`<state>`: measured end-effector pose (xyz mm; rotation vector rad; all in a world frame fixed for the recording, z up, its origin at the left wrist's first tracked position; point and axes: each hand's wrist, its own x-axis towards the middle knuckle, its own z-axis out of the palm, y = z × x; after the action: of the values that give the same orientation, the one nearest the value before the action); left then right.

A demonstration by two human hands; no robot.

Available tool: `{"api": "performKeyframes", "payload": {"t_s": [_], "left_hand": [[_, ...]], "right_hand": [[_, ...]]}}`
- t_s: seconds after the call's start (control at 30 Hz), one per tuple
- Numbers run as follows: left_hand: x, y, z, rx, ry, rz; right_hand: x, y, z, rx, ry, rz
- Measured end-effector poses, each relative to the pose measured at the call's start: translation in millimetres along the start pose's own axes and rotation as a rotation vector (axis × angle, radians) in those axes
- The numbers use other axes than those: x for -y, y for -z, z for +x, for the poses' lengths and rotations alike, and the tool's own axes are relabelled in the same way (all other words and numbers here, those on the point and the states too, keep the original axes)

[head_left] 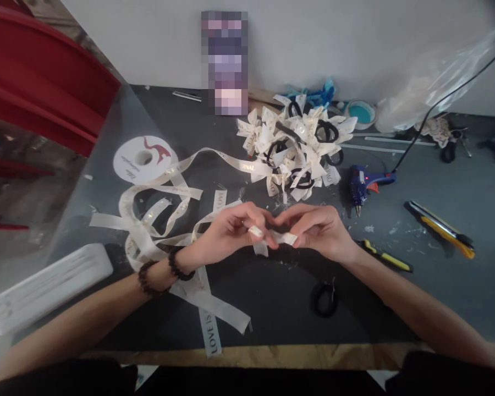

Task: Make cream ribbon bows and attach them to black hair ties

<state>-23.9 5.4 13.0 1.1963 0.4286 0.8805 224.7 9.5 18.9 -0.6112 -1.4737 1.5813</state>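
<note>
At the far left a red chair [45, 77] stands beside the dark bench [280, 308], and a white oblong pack [51, 286] lies slanting at the bench's left side. Next to the right, a white ribbon spool [126, 159] lies flat with a red design on its face; loose printed ribbon [144, 236] loops and crosses in front of it, one end lettered "LOVE IS" near the front edge, another strand reaching the heap farther right. The left hand [235, 231], its wrist ringed by dark beaded bracelets [180, 264], pinches a short ribbon piece [289, 238] in its bent fingers. That piece is held above the bench, between the two hands, in front of the heap of ribbon bows [301, 129] and black hair ties [326, 132]. The right hand [319, 228] pinches the piece's other side between thumb and fingers. Below it, a single black hair tie [314, 301] lies on the bench. Farther right, a yellow-and-black tool [390, 260] lies beside the right forearm, a blue glue gun [358, 184] rests nose toward the person, and a yellow-and-black cutter [445, 234] lies diagonally beyond them
</note>
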Motion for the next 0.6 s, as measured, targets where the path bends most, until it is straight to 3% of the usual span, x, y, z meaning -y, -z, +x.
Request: {"api": "performKeyframes", "payload": {"t_s": [0.13, 0.43, 0.6], "left_hand": [[1.4, 9.9, 2.9, -0.121, -0.126, 0.042], [-9.0, 24.1, 8.0, -0.149, -0.124, -0.12], [-18.4, 27.9, 10.4, -0.047, -0.11, -0.151]], "right_hand": [[10.7, 6.7, 4.0, -0.006, -0.024, -0.177], [45.5, 32.4, 12.7, 0.269, -0.391, -0.439], [49.8, 36.3, 14.6, 0.286, -0.486, -0.476]]}}
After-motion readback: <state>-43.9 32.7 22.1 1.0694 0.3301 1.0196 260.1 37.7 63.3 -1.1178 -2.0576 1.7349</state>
